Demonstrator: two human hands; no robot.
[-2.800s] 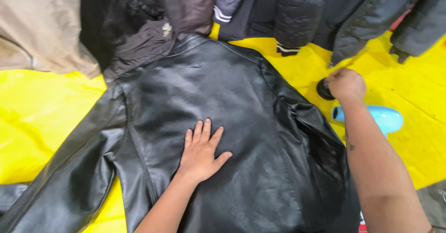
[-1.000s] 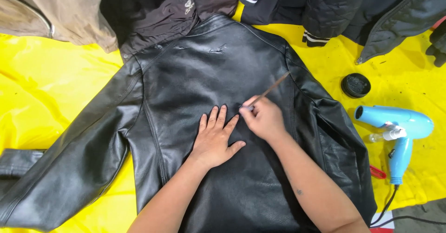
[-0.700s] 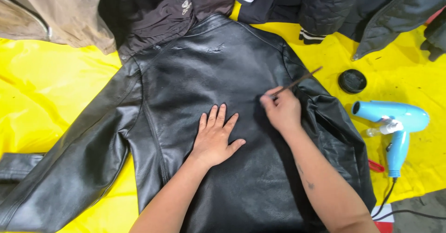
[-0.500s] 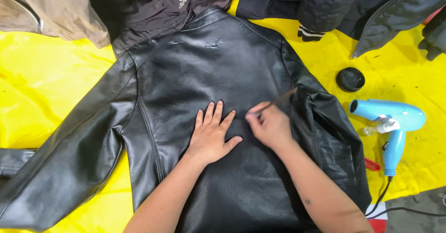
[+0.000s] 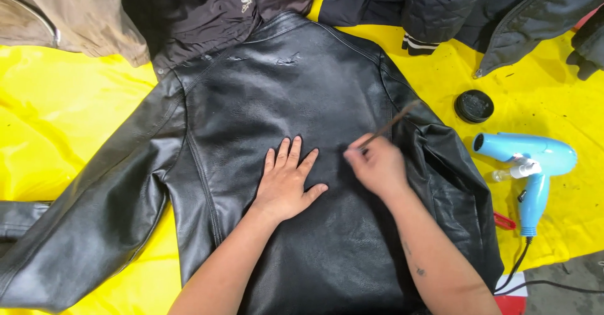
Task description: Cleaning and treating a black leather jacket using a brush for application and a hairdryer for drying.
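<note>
Head view: a black leather jacket [image 5: 296,164] lies back-up, spread flat on a yellow sheet [image 5: 75,114]. The left hand [image 5: 286,180] presses flat, fingers spread, mid-back. Just right of it, the right hand [image 5: 377,164] pinches a thin brush [image 5: 393,123], tip on the leather. The scuffs [image 5: 286,58] at the far collar look untreated.

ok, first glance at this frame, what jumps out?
A black leather jacket lies spread back-up on a bright yellow sheet, filling the middle. The left hand presses flat on it while the right hand works a thin brush beside it. A blue hair dryer lies at the right.
</note>
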